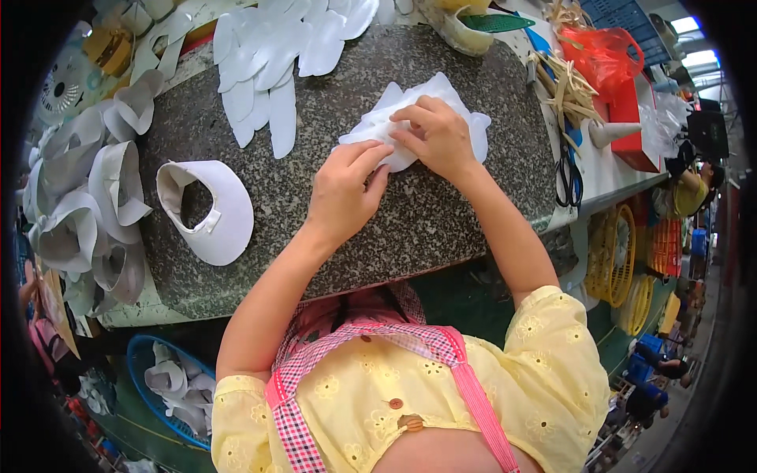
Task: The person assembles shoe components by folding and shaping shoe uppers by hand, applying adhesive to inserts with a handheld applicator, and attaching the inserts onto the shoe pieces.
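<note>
A stack of flat white cut pieces (441,98) lies on the grey speckled stone slab (441,221). My right hand (436,135) presses down on top of the stack, fingers curled at its left edge. My left hand (344,189) sits just below and to the left, its fingertips pinching the stack's lower left edge. A finished white curved loop piece (217,213) rests on the slab to the left of my hands.
Flat white pieces (272,55) fan out at the slab's far edge. Several curled white loops (87,197) pile up at the left. Black scissors (569,177), wooden sticks (564,83), a red bag (603,51) and a red box (631,118) lie at the right. A blue basket (146,359) stands below.
</note>
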